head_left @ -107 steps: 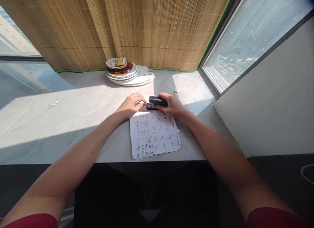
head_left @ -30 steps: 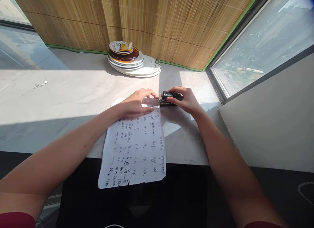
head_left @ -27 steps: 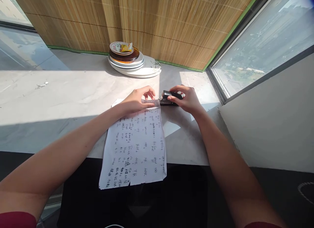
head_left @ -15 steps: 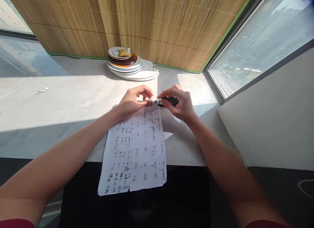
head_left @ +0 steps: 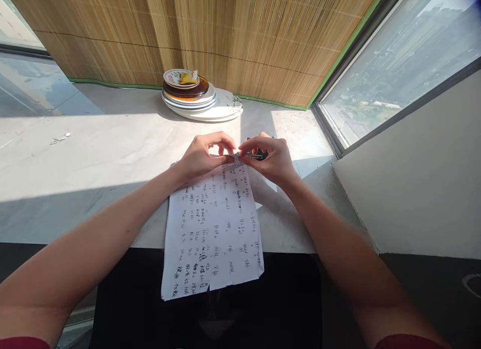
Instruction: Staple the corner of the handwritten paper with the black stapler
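A sheet of paper (head_left: pixel 214 228) covered in handwriting hangs from the tabletop over its front edge, with a torn notch at its bottom. My left hand (head_left: pixel 205 153) pinches its top edge between thumb and fingers. Close beside it, my right hand (head_left: pixel 272 158) is closed, thumb and fingertips at the paper's top right corner. A small striped patch (head_left: pixel 233 162) shows on the paper between both thumbs. Behind my right fingers lies a black object with a silver metal part (head_left: pixel 259 156), mostly hidden; its kind cannot be made out.
A stack of plates (head_left: pixel 203 106) with a small yellow packet (head_left: pixel 188 77) on top stands at the back, before a bamboo blind (head_left: pixel 225 38). White scraps (head_left: pixel 61 137) lie on the left of the pale tabletop (head_left: pixel 112 153). A window and low wall (head_left: pixel 413 173) bound the right.
My right hand has moved slightly left from the black object onto the paper's top corner, now covering more of that object. The paper's lower end has swung to the right.
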Motion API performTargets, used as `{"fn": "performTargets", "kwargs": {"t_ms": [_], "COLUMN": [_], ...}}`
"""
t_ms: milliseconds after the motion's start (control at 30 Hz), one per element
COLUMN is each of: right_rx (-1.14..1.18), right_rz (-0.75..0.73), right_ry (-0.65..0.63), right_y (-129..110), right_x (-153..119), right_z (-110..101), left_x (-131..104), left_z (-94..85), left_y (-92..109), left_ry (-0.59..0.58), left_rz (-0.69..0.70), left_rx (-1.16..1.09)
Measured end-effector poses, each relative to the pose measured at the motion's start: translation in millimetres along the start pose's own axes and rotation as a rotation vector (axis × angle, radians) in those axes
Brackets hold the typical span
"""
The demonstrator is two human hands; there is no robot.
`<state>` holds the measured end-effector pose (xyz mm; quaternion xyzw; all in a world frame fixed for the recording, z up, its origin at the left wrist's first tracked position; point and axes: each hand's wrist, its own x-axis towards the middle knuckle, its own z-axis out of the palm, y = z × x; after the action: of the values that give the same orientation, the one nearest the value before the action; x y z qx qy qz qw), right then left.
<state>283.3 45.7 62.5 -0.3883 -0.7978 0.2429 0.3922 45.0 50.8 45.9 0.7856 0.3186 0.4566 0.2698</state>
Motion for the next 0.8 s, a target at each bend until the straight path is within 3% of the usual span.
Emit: {"fn": "performTargets", "kwargs": {"t_ms": [567,800], "right_rx": [-0.132,-0.146], "right_rz": [-0.027,-0.113], "right_ry": [0.09,0.032], "right_y": [-4.9,-3.5], "right_x": [-3.0,-3.8], "right_z": [4.9,10.4], "left_x": [-0.7,-0.9], "left_z": [-1.0,-1.9], "left_y": [3.3,-0.5], "left_ry": [0.016,0.001], "left_rz": [0.064,0.09], "left_rx": [0.036,0.043]}}
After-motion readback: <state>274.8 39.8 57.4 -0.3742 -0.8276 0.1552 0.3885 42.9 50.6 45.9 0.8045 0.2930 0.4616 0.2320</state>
